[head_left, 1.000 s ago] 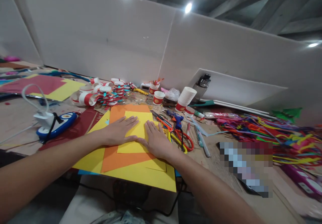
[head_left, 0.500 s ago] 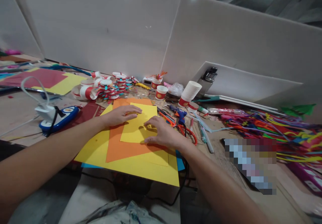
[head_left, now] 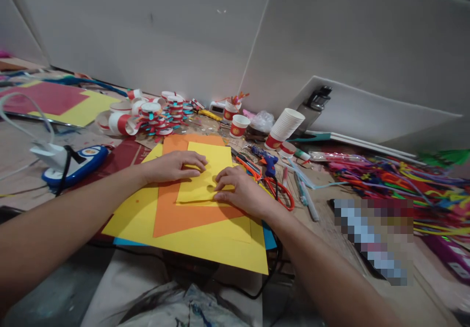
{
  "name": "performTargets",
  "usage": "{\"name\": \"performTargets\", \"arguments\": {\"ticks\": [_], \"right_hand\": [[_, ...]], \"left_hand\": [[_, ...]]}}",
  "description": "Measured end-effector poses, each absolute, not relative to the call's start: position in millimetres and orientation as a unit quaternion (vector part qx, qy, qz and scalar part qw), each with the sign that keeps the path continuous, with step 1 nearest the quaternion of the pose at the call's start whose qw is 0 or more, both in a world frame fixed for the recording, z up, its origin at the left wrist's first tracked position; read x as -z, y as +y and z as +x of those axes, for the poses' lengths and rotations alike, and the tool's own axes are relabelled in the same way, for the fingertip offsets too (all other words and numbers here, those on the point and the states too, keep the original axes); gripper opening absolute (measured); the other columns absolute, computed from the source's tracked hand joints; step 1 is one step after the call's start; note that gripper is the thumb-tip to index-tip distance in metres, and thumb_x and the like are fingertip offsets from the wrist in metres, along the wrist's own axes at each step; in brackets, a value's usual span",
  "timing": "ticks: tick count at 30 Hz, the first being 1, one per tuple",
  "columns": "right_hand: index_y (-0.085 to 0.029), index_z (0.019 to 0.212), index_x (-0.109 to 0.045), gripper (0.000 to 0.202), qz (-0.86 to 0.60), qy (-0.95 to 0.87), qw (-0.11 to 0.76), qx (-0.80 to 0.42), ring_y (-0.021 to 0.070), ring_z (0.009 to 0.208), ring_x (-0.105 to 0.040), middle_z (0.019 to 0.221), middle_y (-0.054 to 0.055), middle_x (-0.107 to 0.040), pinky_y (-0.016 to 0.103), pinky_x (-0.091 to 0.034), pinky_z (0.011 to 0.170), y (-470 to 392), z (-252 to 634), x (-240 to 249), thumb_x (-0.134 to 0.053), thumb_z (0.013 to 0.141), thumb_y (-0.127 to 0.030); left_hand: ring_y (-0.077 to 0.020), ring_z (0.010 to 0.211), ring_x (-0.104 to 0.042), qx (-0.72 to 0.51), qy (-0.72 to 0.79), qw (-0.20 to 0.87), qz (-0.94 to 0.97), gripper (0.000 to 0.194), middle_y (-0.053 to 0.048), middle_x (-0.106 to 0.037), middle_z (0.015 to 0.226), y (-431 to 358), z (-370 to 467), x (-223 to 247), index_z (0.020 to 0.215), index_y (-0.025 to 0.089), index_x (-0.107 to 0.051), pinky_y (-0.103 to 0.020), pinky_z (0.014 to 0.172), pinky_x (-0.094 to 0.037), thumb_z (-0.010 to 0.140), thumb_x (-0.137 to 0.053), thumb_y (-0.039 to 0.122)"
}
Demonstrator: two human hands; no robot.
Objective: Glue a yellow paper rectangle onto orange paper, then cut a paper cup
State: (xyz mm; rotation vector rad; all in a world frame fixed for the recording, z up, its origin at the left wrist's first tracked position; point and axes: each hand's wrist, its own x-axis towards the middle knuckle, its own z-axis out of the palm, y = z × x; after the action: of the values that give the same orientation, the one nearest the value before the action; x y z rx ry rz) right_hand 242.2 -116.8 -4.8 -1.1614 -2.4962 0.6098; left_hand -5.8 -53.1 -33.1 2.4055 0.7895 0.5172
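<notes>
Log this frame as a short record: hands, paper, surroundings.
Left hand: fingers loosely curved over the small yellow sheet
Right hand: fingers curled at its right side; grip unclear
Paper: small yellow sheet over orange sheet, larger yellow sheet underneath
Right of paper: glue gun, colourful strands
Beyond: stacked paper cups

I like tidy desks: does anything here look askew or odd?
Yes: the orange sheet lies askew on the large yellow sheet, its lower edge slanting the opposite way. Behind, the stack of paper cups leans right, though lens distortion may exaggerate it.
</notes>
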Motion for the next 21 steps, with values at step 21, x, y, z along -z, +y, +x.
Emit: {"name": "performTargets", "arguments": {"ticks": [21], "right_hand": [[-0.017,0.094,-0.067,0.025,-0.537,-0.742,0.341,-0.213,0.0156,0.082,-0.062,0.092,0.004,-0.070,0.026,-0.044,0.074,-96,258,2,-0.050,0.090,-0.036]], "left_hand": [[-0.0171,0.072,-0.064,-0.286,0.380,0.285,0.832,0.027,-0.005,-0.071,0.081,-71,2,18,0.084,0.016,-0.072,-0.023,0.066,-0.049,0.079,-0.059,0.039]]}}
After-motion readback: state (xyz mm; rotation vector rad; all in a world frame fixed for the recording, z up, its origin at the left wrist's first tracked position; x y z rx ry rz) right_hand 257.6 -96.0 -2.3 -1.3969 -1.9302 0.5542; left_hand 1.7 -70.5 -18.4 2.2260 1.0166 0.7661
